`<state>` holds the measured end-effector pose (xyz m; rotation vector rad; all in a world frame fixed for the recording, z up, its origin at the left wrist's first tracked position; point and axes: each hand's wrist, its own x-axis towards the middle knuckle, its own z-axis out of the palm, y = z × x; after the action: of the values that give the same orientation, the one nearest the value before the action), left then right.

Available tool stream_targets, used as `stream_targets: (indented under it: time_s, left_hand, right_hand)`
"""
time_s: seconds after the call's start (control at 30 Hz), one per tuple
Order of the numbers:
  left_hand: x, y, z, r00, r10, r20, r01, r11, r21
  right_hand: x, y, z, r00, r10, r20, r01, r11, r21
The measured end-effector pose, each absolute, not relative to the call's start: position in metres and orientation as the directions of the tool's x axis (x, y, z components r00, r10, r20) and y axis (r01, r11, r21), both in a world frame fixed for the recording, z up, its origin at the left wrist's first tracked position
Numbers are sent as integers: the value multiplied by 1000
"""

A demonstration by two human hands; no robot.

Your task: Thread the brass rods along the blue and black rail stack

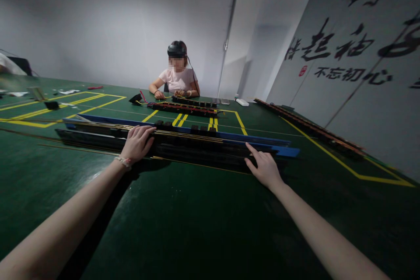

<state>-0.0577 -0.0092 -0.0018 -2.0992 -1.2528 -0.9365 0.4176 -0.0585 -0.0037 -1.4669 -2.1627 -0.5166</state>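
A long black channel (197,145) lies crosswise in front of me, with thin brass-coloured rods (183,135) along its top. My left hand (137,142) rests over its left part, fingers stretched across the rods and thumb apart on the near side. Toward the right end, my right hand (265,167) has its index finger extended to the rods and its thumb held apart; whether the fingertip presses on them I cannot tell. Behind the channel runs a long blue strip (288,152), with small black blocks (200,129) close by.
Across the green table (183,223) sits a co-worker (179,79) with both hands at black wired strips (187,108). Another long strip (315,127) lies along the right. Yellow tape lines (241,123) mark the tabletop. A blurred person's sleeve (13,68) shows at far left.
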Motion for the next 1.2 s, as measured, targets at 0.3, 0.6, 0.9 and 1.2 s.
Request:
stream_targets:
  time_s: [0.3, 0.6, 0.9, 1.2]
  left_hand:
    - [-67, -10, -2, 131, 554, 822, 962, -272, 31]
    - [-59, -11, -2, 414, 560, 717, 851, -519, -86]
    - [-61, -11, -1, 290, 575, 765, 910, -412, -36]
    - [-68, -9, -2, 203, 574, 793, 938, -346, 10]
  right_hand:
    - [417, -61, -2, -326, 763, 558, 930, 365, 45]
    - [413, -63, 3, -341, 774, 534, 918, 396, 12]
    - [414, -62, 3, -345, 769, 538, 916, 400, 14]
    - [413, -62, 3, -344, 772, 534, 919, 393, 25]
